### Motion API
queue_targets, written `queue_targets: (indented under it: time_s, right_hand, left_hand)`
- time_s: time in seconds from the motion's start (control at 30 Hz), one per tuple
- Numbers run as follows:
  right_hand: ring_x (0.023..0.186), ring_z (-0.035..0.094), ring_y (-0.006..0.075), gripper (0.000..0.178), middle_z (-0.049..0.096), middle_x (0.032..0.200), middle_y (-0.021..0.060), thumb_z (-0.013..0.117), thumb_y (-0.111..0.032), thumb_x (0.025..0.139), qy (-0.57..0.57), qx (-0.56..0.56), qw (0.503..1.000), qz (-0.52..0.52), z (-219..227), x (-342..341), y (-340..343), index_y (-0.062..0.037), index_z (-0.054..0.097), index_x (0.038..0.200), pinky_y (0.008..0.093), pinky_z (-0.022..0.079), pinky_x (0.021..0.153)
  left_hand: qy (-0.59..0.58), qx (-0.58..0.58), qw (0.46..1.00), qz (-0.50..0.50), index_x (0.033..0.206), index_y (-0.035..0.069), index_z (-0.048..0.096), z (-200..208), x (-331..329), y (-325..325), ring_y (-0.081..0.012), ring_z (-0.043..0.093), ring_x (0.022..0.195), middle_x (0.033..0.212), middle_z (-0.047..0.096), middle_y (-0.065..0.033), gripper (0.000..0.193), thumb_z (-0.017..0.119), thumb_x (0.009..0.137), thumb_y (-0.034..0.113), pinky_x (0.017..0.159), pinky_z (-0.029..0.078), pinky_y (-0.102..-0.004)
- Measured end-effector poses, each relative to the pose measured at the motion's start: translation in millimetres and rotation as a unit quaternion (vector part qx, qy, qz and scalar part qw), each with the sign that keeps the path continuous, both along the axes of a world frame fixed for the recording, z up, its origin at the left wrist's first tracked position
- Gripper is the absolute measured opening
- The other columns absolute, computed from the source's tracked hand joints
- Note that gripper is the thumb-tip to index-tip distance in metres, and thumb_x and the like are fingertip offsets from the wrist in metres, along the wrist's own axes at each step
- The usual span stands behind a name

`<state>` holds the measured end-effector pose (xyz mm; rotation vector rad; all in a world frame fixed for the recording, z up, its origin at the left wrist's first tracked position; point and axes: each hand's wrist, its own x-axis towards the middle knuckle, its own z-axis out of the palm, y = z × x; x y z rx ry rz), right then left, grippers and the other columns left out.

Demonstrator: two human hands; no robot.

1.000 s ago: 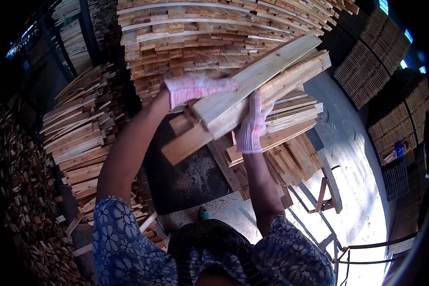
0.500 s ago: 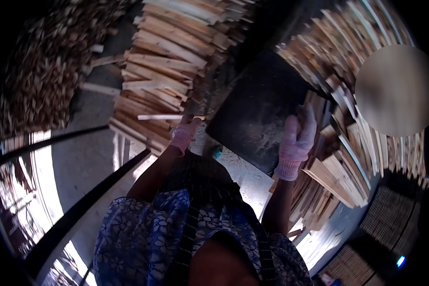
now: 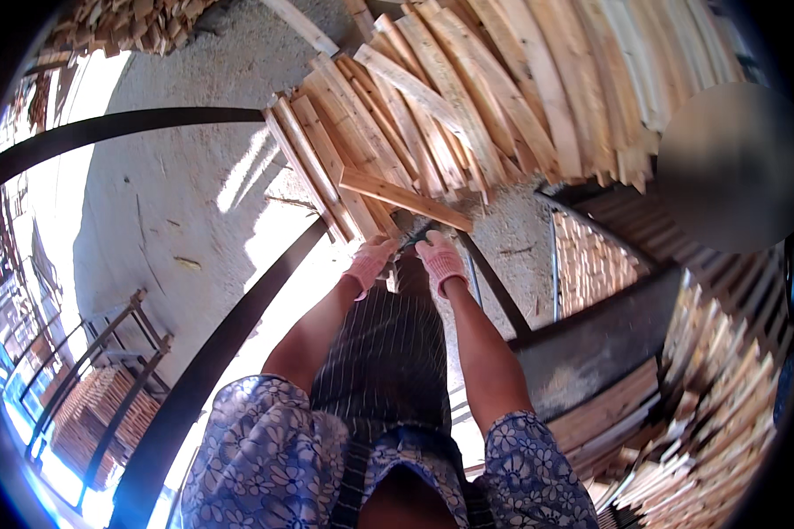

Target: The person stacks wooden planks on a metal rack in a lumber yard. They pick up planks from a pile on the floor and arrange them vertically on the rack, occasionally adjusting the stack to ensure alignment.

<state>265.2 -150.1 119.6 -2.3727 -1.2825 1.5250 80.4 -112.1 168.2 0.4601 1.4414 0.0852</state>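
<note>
My left hand [image 3: 372, 259] and my right hand [image 3: 441, 257], both in pinkish knit gloves, are close together in front of my striped apron. The fingers of both are curled closed. Between them shows a small dark, greenish object [image 3: 418, 235], too small to name; my right fingers touch it. What my left fingers hold, if anything, is hidden. Just beyond the hands, a short wooden strip [image 3: 406, 198] lies slantwise on the near end of a row of boards [image 3: 450, 97].
Dark metal bars [image 3: 229, 370] cross at the left, one running towards the row. A dark table surface [image 3: 604, 344] is at the right, with stacked wooden strips [image 3: 706, 423] beyond it. Concrete floor [image 3: 168, 203] stretches left; a lumber stack [image 3: 106, 414] stands at lower left.
My view has turned towards the row of boards. My right hand has left the dark tabletop and joined my left. The strip near my left hand now lies on the boards, out of my grasp.
</note>
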Motion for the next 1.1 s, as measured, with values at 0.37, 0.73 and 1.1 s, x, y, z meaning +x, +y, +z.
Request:
queue_targets:
  time_s: [0.37, 0.73, 1.1]
  right_hand:
    - [0.09, 0.058, 0.0279, 0.083, 0.054, 0.104, 0.0097, 0.077, -0.034, 0.076, -0.181, 0.204, 0.879, 0.39, -204, -57, 77, -0.0187, 0.038, 0.148, 0.0462, 0.05, 0.079]
    - [0.105, 0.06, 0.038, 0.085, 0.056, 0.122, 0.0211, 0.081, -0.036, 0.081, -0.001, 0.129, 0.941, 0.313, -114, -104, 178, -0.0135, 0.035, 0.149, 0.0509, 0.053, 0.085]
    - [0.122, 0.055, 0.0436, 0.098, 0.053, 0.133, 0.0285, 0.078, -0.053, 0.082, 0.013, 0.101, 0.994, 0.025, -194, -113, 68, 0.0012, 0.033, 0.15, 0.0458, 0.045, 0.106]
  left_hand:
    - [0.006, 0.047, 0.948, 0.314, 0.109, 0.006, 0.057, -292, -188, -187, -0.019, 0.06, 0.073, 0.085, 0.058, -0.0052, 0.026, 0.056, 0.096, 0.028, 0.063, 0.052, -0.0357]
    - [0.058, -0.035, 0.922, 0.381, 0.139, 0.007, 0.044, -295, -126, -47, -0.0234, 0.063, 0.113, 0.126, 0.061, -0.0106, 0.056, 0.068, 0.092, 0.027, 0.094, 0.054, -0.041]
    - [-0.08, -0.093, 0.845, 0.52, 0.145, 0.018, 0.046, -218, -54, -1, -0.0287, 0.057, 0.122, 0.135, 0.057, -0.0105, 0.091, 0.036, 0.086, 0.086, 0.098, 0.051, -0.052]
